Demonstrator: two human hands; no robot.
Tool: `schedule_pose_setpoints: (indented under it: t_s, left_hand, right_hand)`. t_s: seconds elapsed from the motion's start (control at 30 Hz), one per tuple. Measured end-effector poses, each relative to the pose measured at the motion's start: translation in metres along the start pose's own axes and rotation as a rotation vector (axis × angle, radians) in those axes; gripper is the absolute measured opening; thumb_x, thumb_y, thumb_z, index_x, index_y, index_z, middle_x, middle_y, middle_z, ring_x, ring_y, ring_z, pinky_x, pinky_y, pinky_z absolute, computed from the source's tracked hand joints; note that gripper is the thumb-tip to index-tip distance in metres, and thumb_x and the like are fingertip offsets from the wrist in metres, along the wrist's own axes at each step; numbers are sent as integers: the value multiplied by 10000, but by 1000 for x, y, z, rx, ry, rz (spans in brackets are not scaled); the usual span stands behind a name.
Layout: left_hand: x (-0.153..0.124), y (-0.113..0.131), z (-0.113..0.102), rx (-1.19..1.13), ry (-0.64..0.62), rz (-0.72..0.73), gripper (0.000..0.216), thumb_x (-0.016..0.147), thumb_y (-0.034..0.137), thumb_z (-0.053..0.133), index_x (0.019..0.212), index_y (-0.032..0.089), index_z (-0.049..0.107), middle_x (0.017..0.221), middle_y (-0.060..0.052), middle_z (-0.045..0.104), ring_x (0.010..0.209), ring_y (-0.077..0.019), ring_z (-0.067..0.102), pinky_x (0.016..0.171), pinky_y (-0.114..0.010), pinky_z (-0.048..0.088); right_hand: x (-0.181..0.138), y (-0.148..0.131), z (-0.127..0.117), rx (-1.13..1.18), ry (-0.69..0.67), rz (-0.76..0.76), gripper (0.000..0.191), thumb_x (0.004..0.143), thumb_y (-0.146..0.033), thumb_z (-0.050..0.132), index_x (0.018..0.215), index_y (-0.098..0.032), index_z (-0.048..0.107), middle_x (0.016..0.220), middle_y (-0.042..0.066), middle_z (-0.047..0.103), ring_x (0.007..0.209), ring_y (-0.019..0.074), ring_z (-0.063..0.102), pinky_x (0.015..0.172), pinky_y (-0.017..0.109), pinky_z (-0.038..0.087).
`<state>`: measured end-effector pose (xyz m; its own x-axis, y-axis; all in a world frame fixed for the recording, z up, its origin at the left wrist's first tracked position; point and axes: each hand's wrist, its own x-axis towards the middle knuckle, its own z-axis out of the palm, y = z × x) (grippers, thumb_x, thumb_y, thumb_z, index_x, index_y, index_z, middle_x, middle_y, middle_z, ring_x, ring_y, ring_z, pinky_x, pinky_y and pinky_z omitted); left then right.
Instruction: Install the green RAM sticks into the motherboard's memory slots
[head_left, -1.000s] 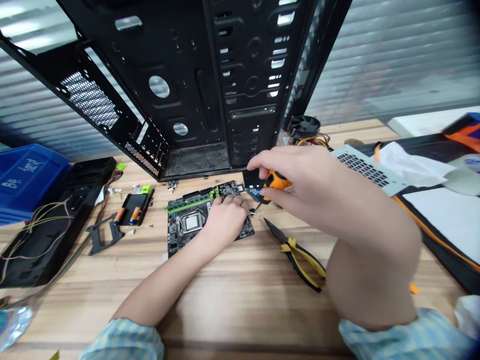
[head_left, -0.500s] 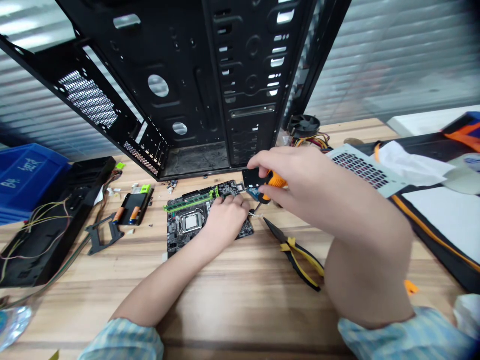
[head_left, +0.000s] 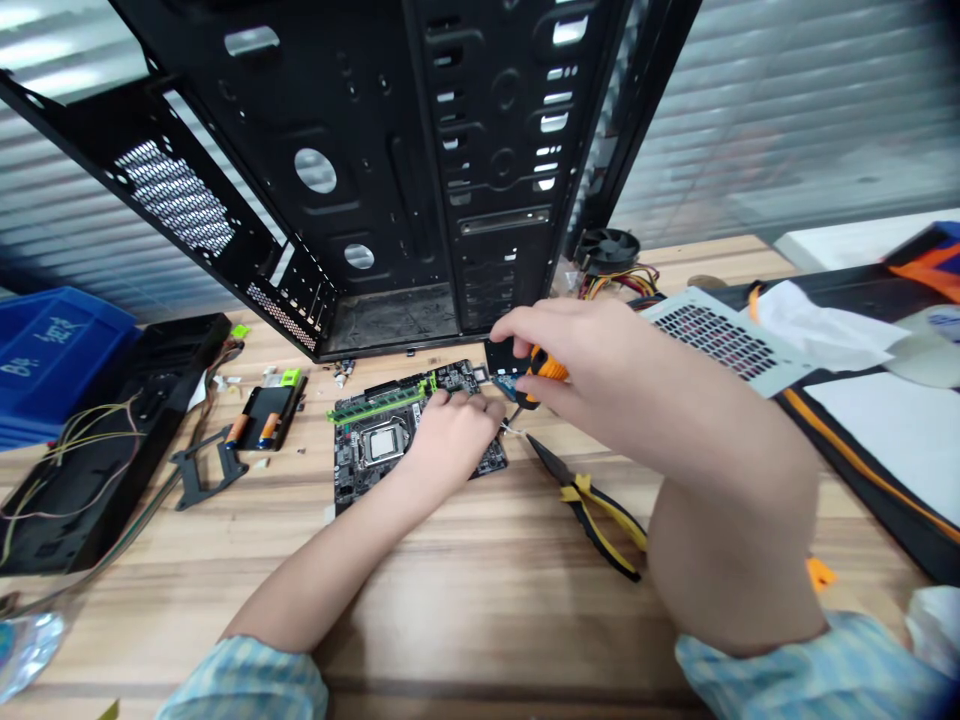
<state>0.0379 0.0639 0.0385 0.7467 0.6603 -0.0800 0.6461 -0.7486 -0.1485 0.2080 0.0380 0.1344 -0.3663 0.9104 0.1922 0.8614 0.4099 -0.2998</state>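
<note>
A small dark motherboard (head_left: 375, 445) with a green memory stick (head_left: 379, 405) lies on the wooden table (head_left: 480, 620) in front of an open black computer case (head_left: 390, 170). My left hand (head_left: 450, 440) rests on the board's right part, fingers curled and pressing down on it. My right hand (head_left: 577, 360) grips an orange-and-black screwdriver (head_left: 541, 372), its tip pointing down at the board's right edge, beside my left fingers. What the tip touches is hidden by the hands.
Yellow-handled pliers (head_left: 592, 500) lie right of the board. A black tray with batteries (head_left: 266, 420), a black bracket (head_left: 202, 465) and a black panel with wires (head_left: 90, 450) sit left, near a blue bin (head_left: 52, 355). A perforated metal unit (head_left: 720, 340), fan (head_left: 607, 248) and papers lie right.
My right hand with the screwdriver has shifted slightly left and lower toward the board's edge. My left hand stays on the board.
</note>
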Motion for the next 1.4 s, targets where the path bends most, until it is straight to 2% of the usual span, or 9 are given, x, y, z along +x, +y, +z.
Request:
schedule_pose_setpoints:
  t_s: [0.43,0.7,0.93,1.2,1.4]
  left_hand:
    - [-3,-6,-10,-6,0,-17,188,911,118,448,977,161,619,900,-86,669,860,-218,644,759,-330,415]
    - [-5,-8,-13,-27,20,13,192,899,113,444,969,168,614,911,-83,663,887,-230,641,768,-343,436]
    - [-9,-11,-25,-79,-29,-16,237,873,92,405,970,152,612,914,-96,657,892,-227,644,800,-350,461]
    - [-3,-13,-16,-96,-63,-6,237,844,86,416,971,140,608,946,-100,659,864,-226,653,787,-349,478]
    - [-2,-16,-15,-150,-32,-25,242,868,95,400,975,145,612,947,-103,661,873,-220,650,796,-342,479]
  right_hand:
    - [-4,5,-2,-16,53,34,375,778,-68,488,1106,-206,607,965,57,648,888,207,592,740,300,432]
    - [-3,5,-1,1,29,36,375,775,-71,489,1104,-211,600,963,59,649,904,211,589,726,290,434]
    - [-2,7,0,-25,40,54,380,779,-70,478,1114,-207,596,949,61,649,879,207,594,734,294,437]
    - [-2,6,1,-26,49,45,366,779,-70,483,1103,-190,604,956,64,649,884,207,594,747,299,435]
    - [-2,8,1,-26,42,59,354,784,-81,488,1098,-196,605,940,60,648,884,207,591,741,296,432]
